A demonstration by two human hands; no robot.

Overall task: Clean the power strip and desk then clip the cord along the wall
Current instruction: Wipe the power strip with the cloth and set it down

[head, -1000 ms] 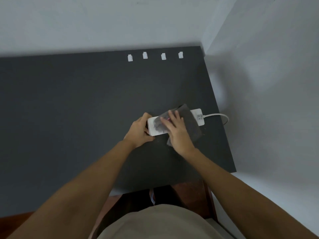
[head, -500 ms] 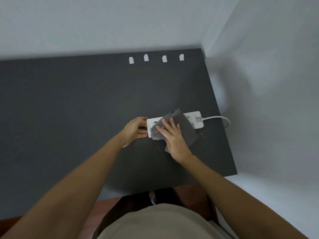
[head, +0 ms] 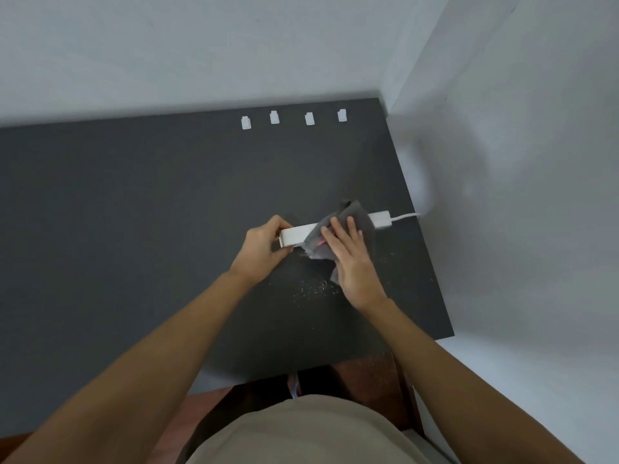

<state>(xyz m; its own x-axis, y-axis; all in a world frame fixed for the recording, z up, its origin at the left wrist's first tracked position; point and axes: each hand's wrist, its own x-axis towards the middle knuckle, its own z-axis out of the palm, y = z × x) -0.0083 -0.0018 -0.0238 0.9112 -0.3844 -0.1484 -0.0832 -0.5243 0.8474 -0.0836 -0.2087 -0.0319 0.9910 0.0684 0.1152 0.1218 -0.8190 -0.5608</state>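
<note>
White plastic, the power strip (head: 296,236) lies on the dark grey desk (head: 134,229) toward its right side, tipped up on its long edge so that a narrow side faces the camera. The left hand (head: 263,249) grips the strip's left end, thumb on the far side at about 12 o'clock of that end, the other fingers curled against the near side; the fingers are closed around it. From that end the strip runs toward 3 o'clock, passing under a grey cloth (head: 355,222). The right hand (head: 351,262) presses the cloth onto the middle of the strip with its fingers (head: 338,234) laid out flat and slightly spread, tips pointing to about 11 o'clock. A corner of the cloth hangs down beside the palm. The strip's right end shows beyond the cloth, and a white cord (head: 405,216) leaves it toward 3 o'clock, reaching the desk's right edge by the wall (head: 519,195). Pale crumbs (head: 315,289) are scattered on the desk at 6 o'clock of the strip, just left of the right wrist. Four white clips (head: 274,117) sit in a row at 12 o'clock, near the desk's far edge.
</note>
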